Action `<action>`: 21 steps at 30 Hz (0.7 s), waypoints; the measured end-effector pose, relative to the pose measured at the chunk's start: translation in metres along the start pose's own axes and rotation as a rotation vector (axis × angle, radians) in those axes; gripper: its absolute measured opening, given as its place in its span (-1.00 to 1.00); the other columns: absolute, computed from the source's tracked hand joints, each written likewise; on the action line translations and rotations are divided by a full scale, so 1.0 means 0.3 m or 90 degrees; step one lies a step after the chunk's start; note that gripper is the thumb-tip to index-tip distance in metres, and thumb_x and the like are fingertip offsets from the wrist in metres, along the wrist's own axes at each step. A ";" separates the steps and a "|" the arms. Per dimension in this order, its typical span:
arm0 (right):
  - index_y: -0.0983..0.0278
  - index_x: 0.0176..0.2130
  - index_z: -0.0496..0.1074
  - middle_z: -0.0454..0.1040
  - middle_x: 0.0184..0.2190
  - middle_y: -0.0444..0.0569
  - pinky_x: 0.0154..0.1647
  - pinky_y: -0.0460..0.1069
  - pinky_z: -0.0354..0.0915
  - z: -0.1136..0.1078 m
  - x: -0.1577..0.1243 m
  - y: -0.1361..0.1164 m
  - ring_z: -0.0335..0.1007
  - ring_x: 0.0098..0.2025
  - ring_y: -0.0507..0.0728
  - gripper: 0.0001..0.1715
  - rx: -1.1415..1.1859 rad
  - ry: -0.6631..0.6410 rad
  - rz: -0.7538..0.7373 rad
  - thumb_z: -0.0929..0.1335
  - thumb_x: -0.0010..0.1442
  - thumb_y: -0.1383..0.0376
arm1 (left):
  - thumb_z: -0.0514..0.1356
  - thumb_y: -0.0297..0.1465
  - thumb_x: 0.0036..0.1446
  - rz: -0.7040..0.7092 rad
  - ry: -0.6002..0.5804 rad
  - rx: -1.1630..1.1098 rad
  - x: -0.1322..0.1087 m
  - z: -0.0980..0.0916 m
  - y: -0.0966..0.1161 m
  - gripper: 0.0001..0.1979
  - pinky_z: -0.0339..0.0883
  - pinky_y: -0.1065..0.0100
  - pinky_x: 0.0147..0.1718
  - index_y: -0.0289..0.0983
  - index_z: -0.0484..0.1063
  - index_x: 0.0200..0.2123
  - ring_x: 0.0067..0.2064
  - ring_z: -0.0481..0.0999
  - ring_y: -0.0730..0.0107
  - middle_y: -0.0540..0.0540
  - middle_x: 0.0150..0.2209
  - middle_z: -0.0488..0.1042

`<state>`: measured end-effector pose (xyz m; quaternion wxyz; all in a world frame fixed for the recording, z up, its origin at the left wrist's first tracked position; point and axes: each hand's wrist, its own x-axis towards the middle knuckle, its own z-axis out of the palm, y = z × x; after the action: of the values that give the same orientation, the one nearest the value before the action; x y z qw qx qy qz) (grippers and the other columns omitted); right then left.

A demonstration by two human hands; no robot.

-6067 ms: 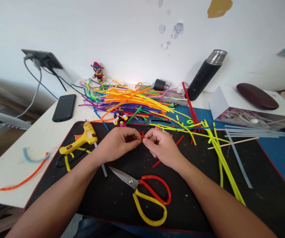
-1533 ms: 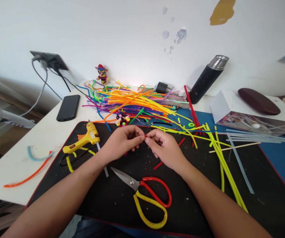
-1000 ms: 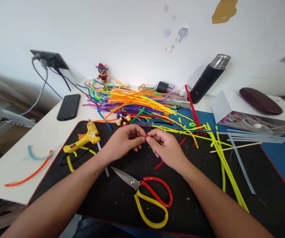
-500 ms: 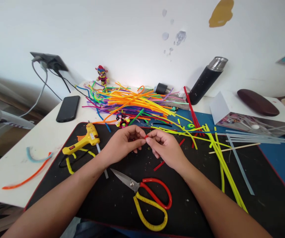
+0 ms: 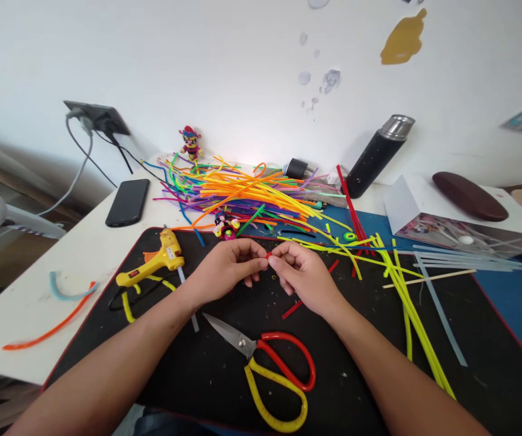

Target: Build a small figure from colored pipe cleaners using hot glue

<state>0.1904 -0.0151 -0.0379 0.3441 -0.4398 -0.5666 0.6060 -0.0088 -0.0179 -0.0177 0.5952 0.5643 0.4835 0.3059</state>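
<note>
Over the middle of the black mat, my left hand (image 5: 236,268) and my right hand (image 5: 305,275) meet at the fingertips. Both pinch a small red piece of pipe cleaner (image 5: 269,256), mostly hidden by the fingers. Short red pipe cleaner pieces (image 5: 292,309) lie beside and under my right hand. Just past my left hand is a small pipe cleaner figure (image 5: 227,225) in pink, black and yellow. Scissors (image 5: 261,360) with one red and one yellow handle lie below the hands, blades pointing up-left.
A yellow glue gun (image 5: 154,261) lies left on the mat (image 5: 170,375). A heap of coloured pipe cleaners (image 5: 247,191) spreads along the back. Yellow-green pipe cleaners (image 5: 413,315) and clear glue sticks (image 5: 442,315) lie right. A phone (image 5: 128,203) and black flask (image 5: 376,160) stand further out.
The whole view has shifted slightly, with the things appearing a little lower. Both hands stay together, pinching the red piece with barely any change in the fingers.
</note>
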 end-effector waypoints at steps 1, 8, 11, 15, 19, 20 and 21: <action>0.23 -0.24 0.42 0.32 -0.62 -0.30 -0.63 -0.10 0.11 0.000 0.000 -0.001 0.17 -0.67 -0.04 -0.64 0.001 -0.002 0.000 0.44 0.26 -0.01 | 0.38 -0.16 0.15 0.002 0.003 -0.002 0.000 0.000 0.001 -0.70 0.39 0.45 -0.48 -0.30 0.52 -0.28 -0.50 0.46 0.49 0.03 -0.49 0.50; 0.22 -0.22 0.43 0.32 -0.63 -0.30 -0.63 -0.10 0.12 0.001 0.000 -0.008 0.16 -0.68 -0.03 -0.64 0.004 0.005 -0.001 0.44 0.24 -0.01 | 0.38 -0.15 0.12 -0.009 0.019 0.008 0.003 0.001 0.010 -0.69 0.38 0.48 -0.54 -0.30 0.53 -0.34 -0.52 0.44 0.51 0.00 -0.46 0.54; 0.22 -0.23 0.43 0.32 -0.63 -0.30 -0.63 -0.10 0.12 0.003 0.000 -0.007 0.16 -0.68 -0.03 -0.66 0.001 0.011 -0.002 0.44 0.24 0.01 | 0.37 -0.17 0.12 -0.021 0.007 0.017 0.003 0.003 0.014 -0.71 0.33 0.50 -0.58 -0.30 0.54 -0.36 -0.54 0.42 0.53 -0.01 -0.46 0.55; 0.22 -0.25 0.42 0.32 -0.62 -0.30 -0.65 -0.11 0.10 0.004 -0.002 -0.007 0.16 -0.69 -0.05 -0.69 0.001 0.017 0.000 0.44 0.24 0.04 | 0.37 -0.19 0.13 -0.026 0.012 0.015 0.001 0.006 0.018 -0.73 0.31 0.51 -0.59 -0.30 0.54 -0.36 -0.54 0.42 0.53 -0.02 -0.46 0.55; 0.23 -0.24 0.43 0.32 -0.61 -0.30 -0.65 -0.11 0.11 0.004 -0.002 -0.008 0.18 -0.69 -0.05 -0.70 -0.008 0.021 0.005 0.43 0.23 0.05 | 0.37 -0.17 0.12 -0.026 0.017 0.020 0.002 0.006 0.018 -0.72 0.34 0.49 -0.57 -0.30 0.54 -0.36 -0.54 0.42 0.52 -0.03 -0.45 0.56; 0.23 -0.24 0.42 0.32 -0.61 -0.30 -0.65 -0.11 0.12 0.004 -0.002 -0.008 0.17 -0.69 -0.04 -0.71 -0.012 0.019 0.006 0.43 0.24 0.06 | 0.37 -0.17 0.11 -0.026 0.018 0.020 0.003 0.006 0.017 -0.71 0.36 0.48 -0.56 -0.30 0.54 -0.36 -0.53 0.43 0.51 -0.03 -0.45 0.56; 0.23 -0.24 0.42 0.31 -0.62 -0.31 -0.64 -0.11 0.12 0.003 -0.002 -0.007 0.17 -0.69 -0.04 -0.71 -0.017 0.017 0.008 0.43 0.24 0.07 | 0.37 -0.17 0.10 -0.026 0.020 0.019 0.003 0.005 0.015 -0.71 0.37 0.48 -0.55 -0.30 0.53 -0.35 -0.53 0.43 0.51 -0.02 -0.45 0.55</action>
<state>0.1896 -0.0158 -0.0356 0.3418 -0.4560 -0.5674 0.5944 -0.0062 -0.0168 -0.0136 0.5850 0.5586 0.5085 0.2952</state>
